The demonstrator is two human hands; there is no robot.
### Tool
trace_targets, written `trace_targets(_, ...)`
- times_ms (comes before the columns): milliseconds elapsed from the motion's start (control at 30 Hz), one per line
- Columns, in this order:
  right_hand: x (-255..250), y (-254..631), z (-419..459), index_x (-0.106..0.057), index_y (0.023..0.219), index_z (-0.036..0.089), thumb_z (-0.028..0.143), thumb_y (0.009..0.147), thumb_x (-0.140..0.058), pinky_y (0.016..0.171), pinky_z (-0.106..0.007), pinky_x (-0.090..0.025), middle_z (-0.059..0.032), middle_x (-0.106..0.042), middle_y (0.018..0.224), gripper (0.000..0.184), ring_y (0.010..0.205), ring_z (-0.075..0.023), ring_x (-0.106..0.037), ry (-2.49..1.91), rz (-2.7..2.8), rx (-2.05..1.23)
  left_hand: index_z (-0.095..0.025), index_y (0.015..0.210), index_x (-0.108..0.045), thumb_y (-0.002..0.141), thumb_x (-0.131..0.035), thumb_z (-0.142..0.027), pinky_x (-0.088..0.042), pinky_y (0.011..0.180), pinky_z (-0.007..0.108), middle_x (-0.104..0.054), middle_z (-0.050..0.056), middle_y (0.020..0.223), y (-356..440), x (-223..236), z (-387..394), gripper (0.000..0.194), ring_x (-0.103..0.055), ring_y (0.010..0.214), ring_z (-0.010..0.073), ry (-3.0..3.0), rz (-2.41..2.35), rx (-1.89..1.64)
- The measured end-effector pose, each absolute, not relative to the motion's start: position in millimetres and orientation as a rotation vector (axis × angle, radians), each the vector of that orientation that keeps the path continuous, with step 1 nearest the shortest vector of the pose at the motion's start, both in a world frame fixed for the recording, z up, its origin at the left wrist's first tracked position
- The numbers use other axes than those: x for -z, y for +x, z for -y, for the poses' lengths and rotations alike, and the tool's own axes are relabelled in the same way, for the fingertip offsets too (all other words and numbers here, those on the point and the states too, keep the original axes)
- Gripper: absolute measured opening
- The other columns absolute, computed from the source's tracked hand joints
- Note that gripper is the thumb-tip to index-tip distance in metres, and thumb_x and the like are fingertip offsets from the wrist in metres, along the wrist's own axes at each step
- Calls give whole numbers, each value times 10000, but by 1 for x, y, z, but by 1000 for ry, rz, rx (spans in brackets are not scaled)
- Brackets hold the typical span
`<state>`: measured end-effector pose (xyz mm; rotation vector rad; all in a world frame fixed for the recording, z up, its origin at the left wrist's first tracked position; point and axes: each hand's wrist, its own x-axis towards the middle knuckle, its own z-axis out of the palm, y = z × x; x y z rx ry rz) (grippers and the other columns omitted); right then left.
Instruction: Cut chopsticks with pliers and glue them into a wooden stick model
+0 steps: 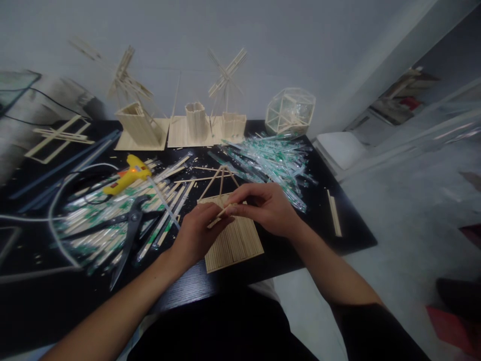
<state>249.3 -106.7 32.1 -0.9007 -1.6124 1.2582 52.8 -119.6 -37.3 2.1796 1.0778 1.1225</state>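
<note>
Both hands meet over a square base of side-by-side wooden sticks [235, 240] near the table's front edge. My left hand [197, 225] pinches a short wooden stick [226, 209] with thumb and fingers. From the right, my right hand [263, 205] grips the same stick near its other end, thumb and index finger pressed together. Behind the hands, a pyramid frame of thin sticks [221, 183] rises at the far edge of the base; its lower part is partly hidden by my fingers.
Left lie a yellow glue gun [130, 176], black-handled pliers [134, 218] and wrapped chopsticks [101, 225]. Stick-built windmill models [141, 125] line the wall. Torn plastic wrappers [278, 160] heap at back right, near a faceted stick ball [291, 111]. Loose sticks [333, 213] lie near the right edge.
</note>
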Motion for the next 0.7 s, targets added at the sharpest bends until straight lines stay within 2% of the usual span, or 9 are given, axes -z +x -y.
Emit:
trace_targets(200,-30,250,107,-815,851,211,278,794,-854,711,-276,-545,-21,-788,833,96,747,-143,-701,-888,1592,-1263,-200,799,-633,938,-673,-270,-469,633,261,-636,-19,699,53,38,119,161,-600,669,133,2209,-1057,-1144)
trace_targets(400,-30,250,108,-817,852,224,282,794,-855,714,-282,-548,-16,-789,837,90,747,-145,-702,-883,1607,-1243,-202,832,-650,939,-671,-264,-480,635,267,-682,2,753,52,38,120,126,-625,692,143,2206,-1066,-1113)
trace_targets(700,-28,251,108,-811,854,218,285,806,-843,714,-285,-543,-18,-786,831,88,750,-148,-701,-891,1652,-1178,-197,801,-611,948,-660,-260,-446,604,240,-600,-30,696,53,38,121,167,-575,647,112,2214,-1062,-1122)
